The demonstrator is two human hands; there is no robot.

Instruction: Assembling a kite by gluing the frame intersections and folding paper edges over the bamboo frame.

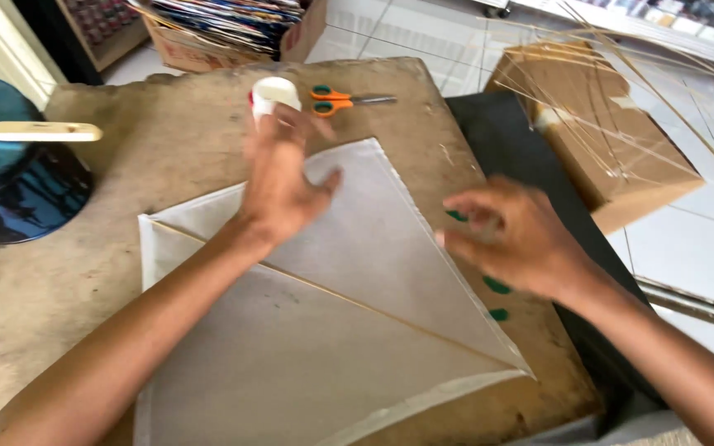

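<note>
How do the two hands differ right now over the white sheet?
The left hand lies over the white sheet, fingers reaching toward the small white pot; the right hand sits at the sheet's right edge, near the wooden table's rim. The left hand points away from the person, while the right hand points leftward, fingers curled. Both are motion-blurred, and neither plainly grips anything.

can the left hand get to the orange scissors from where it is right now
Probably yes. The left hand lies over the white paper sheet, fingertips near the small white container. The orange scissors lie just beyond on the wooden board, with nothing between.
</note>
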